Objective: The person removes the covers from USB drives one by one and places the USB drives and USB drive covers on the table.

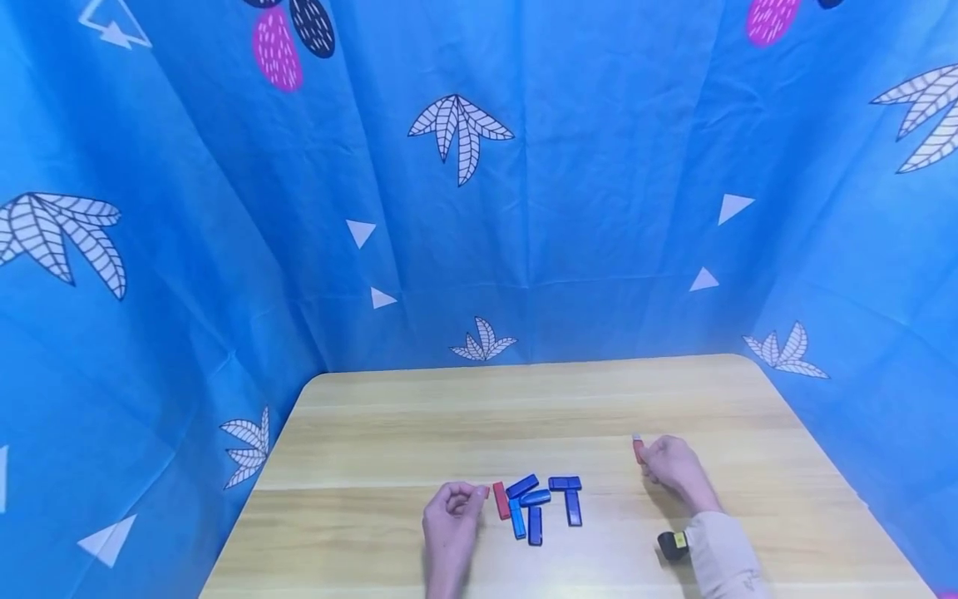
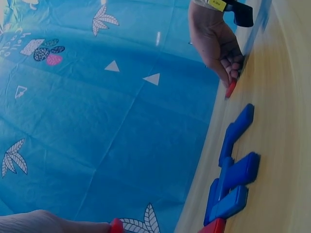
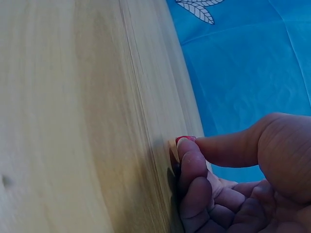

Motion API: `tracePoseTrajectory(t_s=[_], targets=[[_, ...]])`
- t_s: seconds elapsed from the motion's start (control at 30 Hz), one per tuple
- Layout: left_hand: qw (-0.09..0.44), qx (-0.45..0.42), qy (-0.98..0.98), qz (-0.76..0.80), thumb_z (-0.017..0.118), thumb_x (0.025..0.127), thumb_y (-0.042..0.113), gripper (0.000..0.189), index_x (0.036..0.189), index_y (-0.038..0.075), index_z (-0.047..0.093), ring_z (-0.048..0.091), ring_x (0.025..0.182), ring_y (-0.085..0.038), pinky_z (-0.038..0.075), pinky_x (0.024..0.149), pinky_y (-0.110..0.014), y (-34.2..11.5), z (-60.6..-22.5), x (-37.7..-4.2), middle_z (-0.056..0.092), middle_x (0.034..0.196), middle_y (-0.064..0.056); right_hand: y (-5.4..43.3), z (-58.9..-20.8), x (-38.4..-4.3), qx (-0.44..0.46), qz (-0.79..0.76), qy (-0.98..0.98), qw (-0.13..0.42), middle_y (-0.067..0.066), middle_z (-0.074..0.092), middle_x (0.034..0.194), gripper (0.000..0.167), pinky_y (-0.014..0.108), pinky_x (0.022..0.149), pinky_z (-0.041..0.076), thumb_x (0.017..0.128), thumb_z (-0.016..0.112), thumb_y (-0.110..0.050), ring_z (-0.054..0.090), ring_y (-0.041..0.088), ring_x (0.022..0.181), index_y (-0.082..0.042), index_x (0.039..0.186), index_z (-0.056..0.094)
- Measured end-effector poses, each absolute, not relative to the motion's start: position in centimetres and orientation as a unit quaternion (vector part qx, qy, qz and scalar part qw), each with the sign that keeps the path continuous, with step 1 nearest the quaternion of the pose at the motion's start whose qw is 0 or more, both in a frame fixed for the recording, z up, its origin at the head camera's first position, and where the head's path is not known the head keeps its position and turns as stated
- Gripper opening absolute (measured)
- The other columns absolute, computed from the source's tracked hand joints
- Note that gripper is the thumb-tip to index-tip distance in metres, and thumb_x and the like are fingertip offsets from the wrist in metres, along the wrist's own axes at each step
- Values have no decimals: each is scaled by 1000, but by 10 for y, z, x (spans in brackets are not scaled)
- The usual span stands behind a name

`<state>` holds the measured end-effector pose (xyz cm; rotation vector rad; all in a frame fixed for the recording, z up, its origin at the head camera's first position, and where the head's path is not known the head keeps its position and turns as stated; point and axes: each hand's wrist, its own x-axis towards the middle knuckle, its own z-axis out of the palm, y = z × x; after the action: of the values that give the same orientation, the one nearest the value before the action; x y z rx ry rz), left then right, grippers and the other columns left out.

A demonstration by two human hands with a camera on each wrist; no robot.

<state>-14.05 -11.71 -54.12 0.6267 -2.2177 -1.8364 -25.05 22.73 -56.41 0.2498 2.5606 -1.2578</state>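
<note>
- Red USB stick [image 1: 638,450]: I find it over the right part of the table, clamped between the right hand's [image 1: 674,467] thumb and forefinger, metal connector bare and directed at the far edge. Whether it touches the tabletop I cannot tell.
- Small red piece [image 1: 486,492]: I see it pinched at the left hand's [image 1: 451,520] fingertips, mostly covered.
- Second red stick [image 1: 501,501]: lying just beside the left hand.
- Blue group: right of that stick I count a light-blue stick [image 1: 517,518], a rounded blue stick [image 1: 535,497] and two darker ones, close together.
- Dark-blue pair [image 1: 572,507]: set in a T, between that group and the right hand.
- Right wrist: black device [image 1: 672,546], pale sleeve [image 1: 724,553].
- Surroundings: wood-grain table [image 1: 359,449], patterned blue curtain [image 1: 584,166] behind.
</note>
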Motion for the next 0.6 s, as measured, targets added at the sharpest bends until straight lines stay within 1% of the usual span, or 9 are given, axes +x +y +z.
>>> tracePoseTrajectory(t_s=[0.17, 0.23, 0.3, 0.4, 0.53, 0.6], targets=[[112, 209, -753, -614, 77, 88, 19, 14, 92, 8, 69, 66, 77, -20, 51, 64, -22, -122, -547, -152, 75, 86, -8, 229, -564, -249, 92, -450, 877, 140, 9, 70, 86, 37, 32, 62, 47, 104, 54, -34, 60, 19, 71, 2, 99, 61], [109, 211, -758, -608, 77, 89, 19, 15, 93, 8, 68, 67, 77, -20, 51, 65, -23, -125, -549, -158, 76, 87, -8, 230, -562, -249, 93, -455, 874, 139, 11, 70, 88, 37, 32, 63, 49, 104, 55, -33, 62, 20, 74, 3, 101, 60], [107, 216, -769, -592, 76, 89, 20, 15, 93, 9, 68, 68, 78, -18, 52, 67, -26, -127, -552, -165, 77, 87, -6, 230, -562, -248, 97, -463, 870, 142, 12, 70, 90, 36, 32, 64, 50, 103, 56, -33, 63, 20, 76, 3, 100, 59], [108, 223, -798, -550, 76, 89, 24, 14, 94, 13, 68, 70, 79, -16, 51, 70, -30, -131, -557, -176, 78, 89, -2, 229, -563, -248, 102, -475, 862, 146, 9, 70, 89, 34, 30, 64, 50, 103, 56, -32, 61, 18, 73, 0, 91, 59], [121, 235, -835, -482, 77, 89, 29, 16, 95, 17, 69, 71, 83, -19, 49, 69, -34, -135, -565, -190, 79, 92, -1, 228, -564, -248, 101, -481, 857, 152, 2, 64, 75, 40, 30, 61, 46, 104, 55, -35, 53, 15, 63, -8, 75, 58], [128, 240, -846, -459, 77, 88, 30, 17, 95, 16, 71, 72, 83, -21, 49, 68, -35, -137, -568, -195, 79, 93, -3, 228, -566, -246, 101, -483, 856, 154, 0, 61, 69, 43, 31, 61, 44, 104, 55, -38, 50, 15, 60, -10, 71, 57]])
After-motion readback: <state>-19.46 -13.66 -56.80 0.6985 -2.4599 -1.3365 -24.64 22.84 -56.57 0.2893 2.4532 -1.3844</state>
